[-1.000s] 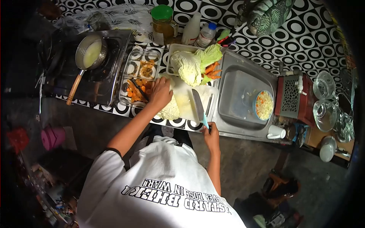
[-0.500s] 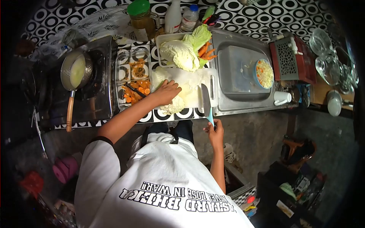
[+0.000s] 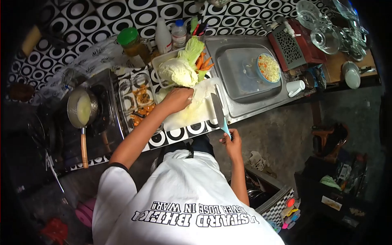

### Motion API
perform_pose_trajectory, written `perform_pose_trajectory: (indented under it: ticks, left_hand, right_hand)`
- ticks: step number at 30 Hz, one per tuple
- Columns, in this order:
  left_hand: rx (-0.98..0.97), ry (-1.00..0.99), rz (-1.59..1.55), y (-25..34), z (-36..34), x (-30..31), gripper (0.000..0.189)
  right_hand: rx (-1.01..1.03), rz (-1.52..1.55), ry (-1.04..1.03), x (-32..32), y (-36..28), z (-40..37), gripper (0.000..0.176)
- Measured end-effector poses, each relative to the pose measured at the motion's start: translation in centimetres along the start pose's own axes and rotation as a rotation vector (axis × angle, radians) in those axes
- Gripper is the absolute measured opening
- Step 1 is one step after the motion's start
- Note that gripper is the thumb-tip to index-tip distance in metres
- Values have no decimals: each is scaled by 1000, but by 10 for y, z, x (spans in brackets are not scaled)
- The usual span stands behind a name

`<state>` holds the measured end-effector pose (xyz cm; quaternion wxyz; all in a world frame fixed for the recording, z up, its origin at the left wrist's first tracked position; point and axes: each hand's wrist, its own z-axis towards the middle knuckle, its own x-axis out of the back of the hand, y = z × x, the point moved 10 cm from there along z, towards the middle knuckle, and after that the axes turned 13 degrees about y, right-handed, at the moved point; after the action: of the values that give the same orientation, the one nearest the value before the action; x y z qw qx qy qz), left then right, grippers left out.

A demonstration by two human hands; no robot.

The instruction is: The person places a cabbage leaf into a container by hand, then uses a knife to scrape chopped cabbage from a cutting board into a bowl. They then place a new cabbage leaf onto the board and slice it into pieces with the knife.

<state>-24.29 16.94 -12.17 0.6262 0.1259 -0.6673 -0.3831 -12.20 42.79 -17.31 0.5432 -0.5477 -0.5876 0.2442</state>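
Note:
My left hand point(image 3: 179, 100) is closed at the upper left of the white cutting board point(image 3: 190, 115), just below the cabbage; what its fingers hold, if anything, is hidden. The knife point(image 3: 218, 109) has a light blue handle, which my right hand point(image 3: 231, 142) grips in front of the counter edge. Its blade points away from me over the board's right side. Beyond the board, a pale cabbage point(image 3: 179, 72) sits in a clear tray, with orange carrots point(image 3: 204, 61) to its right. Pale wet bits lie on the board.
At left, a saucepan point(image 3: 83, 108) stands on the stove. A container of orange pieces point(image 3: 141, 98) lies left of the board. The sink point(image 3: 245, 79) at right holds a bowl of shredded vegetables point(image 3: 268, 68). A white mug point(image 3: 295, 87) stands beside it. Bottles point(image 3: 163, 36) stand behind.
The view has turned and shifted. My left hand has moved up the board towards the cabbage, and the leafy piece near the board's front edge no longer shows. My right hand still holds the knife.

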Motion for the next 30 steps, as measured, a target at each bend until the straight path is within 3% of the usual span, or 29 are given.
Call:
perform_pose_trajectory:
  ticks: [2,6,8,12,14,16,18,21,23,26,30]
  left_hand:
    - [-17,270,100,14,7,21,14]
    - [-84,346,332,17,-11,-32,14]
    - [-10,268,240,13,-26,-59,31]
    - [238,457,182,-4,-36,-46,48]
    - [326,503,178,-26,-31,-47,51]
    - [595,597,201,-49,-36,-39,51]
    - [568,644,298,-49,-29,-37,52]
    - [719,655,236,-69,-32,-50,38]
    - [870,778,-32,-78,-44,-57,27]
    - [1019,736,-251,-83,-61,-87,25]
    - [1089,848,-331,-83,-79,-103,29]
  right_hand:
    - [2,-10,6,5,-8,10,14]
    - [158,-144,26,16,-36,39,15]
    - [230,-183,19,22,-38,54,17]
    - [240,-209,-68,27,-45,72,15]
    - [239,-208,-131,25,-48,77,15]
    - [319,-243,-178,24,-56,80,17]
    - [317,-246,-247,22,-50,86,18]
    - [303,-233,-347,18,-43,95,17]
    - [360,-248,-408,15,-43,100,18]
    - [420,-227,-464,13,-40,104,15]
    - [358,-252,-640,-1,-29,108,17]
